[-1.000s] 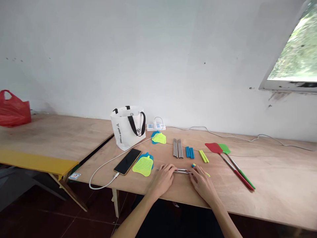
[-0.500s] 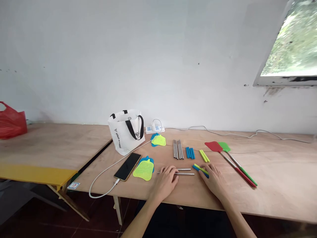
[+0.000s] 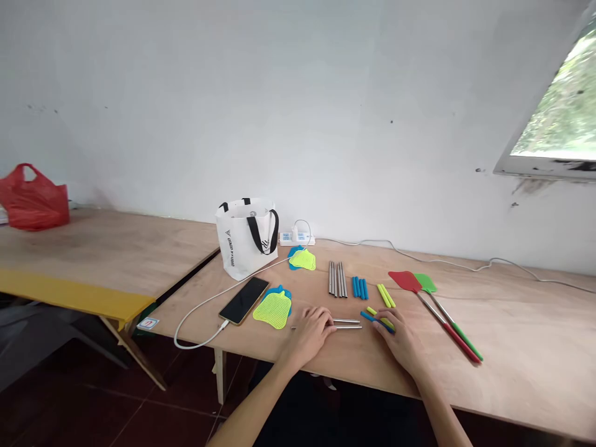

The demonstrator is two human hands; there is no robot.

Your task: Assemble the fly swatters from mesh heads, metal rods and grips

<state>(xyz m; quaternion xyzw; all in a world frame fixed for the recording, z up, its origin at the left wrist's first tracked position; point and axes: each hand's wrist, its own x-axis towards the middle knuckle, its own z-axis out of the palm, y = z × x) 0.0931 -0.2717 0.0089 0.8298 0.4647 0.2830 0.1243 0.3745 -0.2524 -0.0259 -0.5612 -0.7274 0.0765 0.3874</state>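
My left hand (image 3: 313,334) lies palm down near the table's front edge, its fingers curled over two thin metal tubes (image 3: 348,327) that poke out to the right. My right hand (image 3: 401,338) has its fingers closed over a blue handle grip (image 3: 367,315) and a yellow handle grip (image 3: 371,310), side by side at its fingertips. Beyond the hands stand sorted groups: several metal tubes (image 3: 338,279), several blue grips (image 3: 360,287) and two yellow grips (image 3: 386,295). Yellow and blue perforated fly swatter heads (image 3: 273,310) lie left of my left hand.
To the right, a red fly swatter (image 3: 447,326) and a green one (image 3: 454,323) lie slanted. A charging phone (image 3: 244,300), a white bag (image 3: 244,248), more swatter heads (image 3: 303,259) and a power strip (image 3: 285,239) are left and back. A cable runs along the wall.
The view has turned slightly right and shifted. Under my right fingers, the blue and yellow grips have spread a little apart. My left hand stays over the two tubes.
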